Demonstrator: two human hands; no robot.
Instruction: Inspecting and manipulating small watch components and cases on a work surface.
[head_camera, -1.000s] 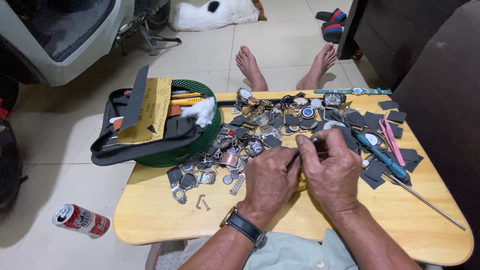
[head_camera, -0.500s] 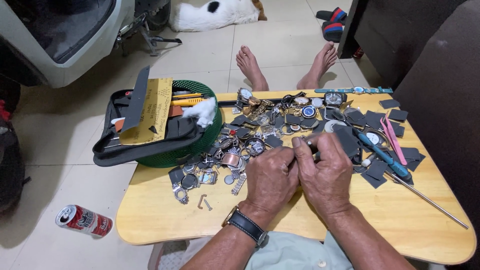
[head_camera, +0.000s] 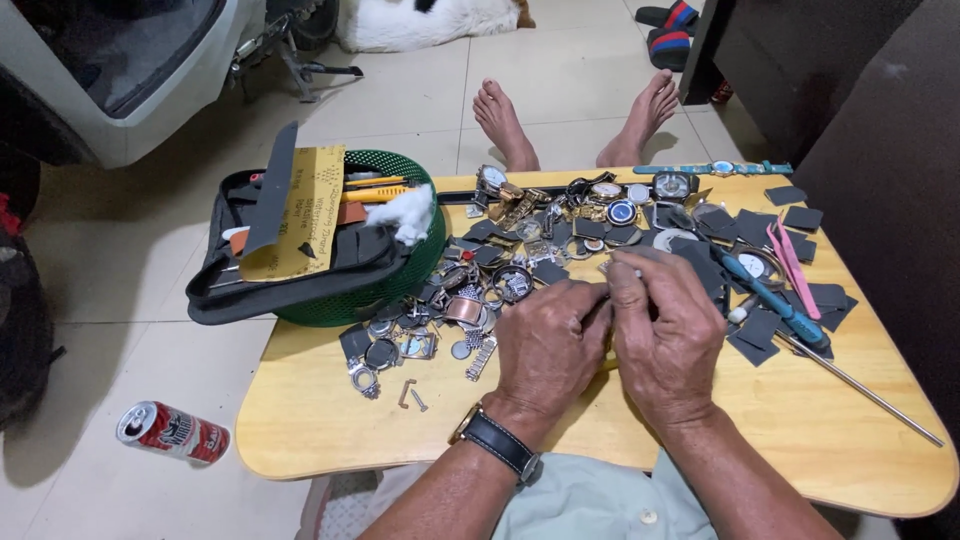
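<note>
Here, a small metal part (head_camera: 618, 268) shows only as a pale sliver between the fingertips of both hands; its kind cannot be made out, since the fingers cover most of it. The left hand (head_camera: 548, 345) and the right hand (head_camera: 665, 335) meet knuckle to knuckle above the middle of the low wooden table (head_camera: 330, 420), fingers curled and pinching the part from either side. A dark-strapped wristwatch (head_camera: 497, 440) sits on the left wrist. Just beyond the hands lies a heap of watch cases and bracelets (head_camera: 520, 260), its pieces too small to separate. To the right lie dark square pads (head_camera: 800, 218), a blue-handled screwdriver (head_camera: 765, 295), pink tweezers (head_camera: 792, 265) and a thin metal rod (head_camera: 860, 388). At left, a green basket (head_camera: 400, 275) holds a black pouch (head_camera: 300, 280) under a yellow printed card (head_camera: 300, 210). A red drink can (head_camera: 172, 432) lies on the floor tiles. Two bare feet (head_camera: 575, 120) show beyond the table's far edge.
</note>
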